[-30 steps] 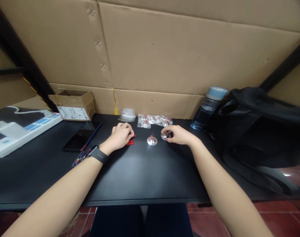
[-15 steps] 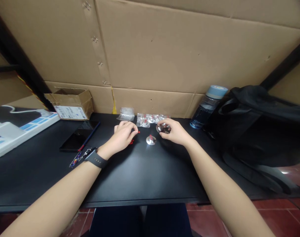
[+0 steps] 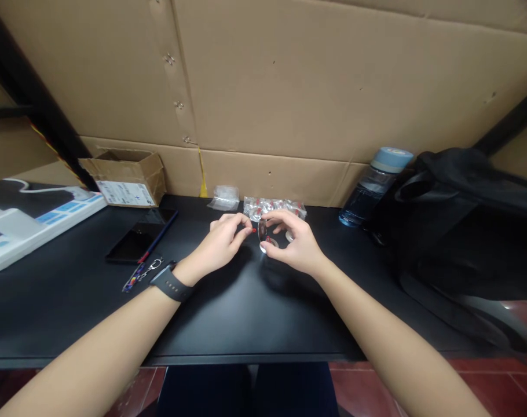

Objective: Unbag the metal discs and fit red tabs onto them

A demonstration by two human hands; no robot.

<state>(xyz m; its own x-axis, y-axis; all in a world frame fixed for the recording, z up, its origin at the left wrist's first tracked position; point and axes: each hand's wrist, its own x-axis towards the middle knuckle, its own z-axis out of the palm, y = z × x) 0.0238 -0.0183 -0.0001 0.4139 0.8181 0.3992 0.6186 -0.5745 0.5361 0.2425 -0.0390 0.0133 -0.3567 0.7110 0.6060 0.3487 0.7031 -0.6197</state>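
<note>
1 black table (image 3: 250, 318), cardboard wall (image 3: 324, 87) behind

Bare forearms (image 3: 120, 334), watch (image 3: 163, 272), trousers (image 3: 205, 391).
At eight o'clock, the watch has a dark grey strap (image 3: 176, 286) with small holes; at six o'clock, the trousers are navy.

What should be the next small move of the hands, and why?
Probably, bring the red piece to the disc: the left hand pinches the piece, and the right hand holds the disc on edge, close to it.
</note>
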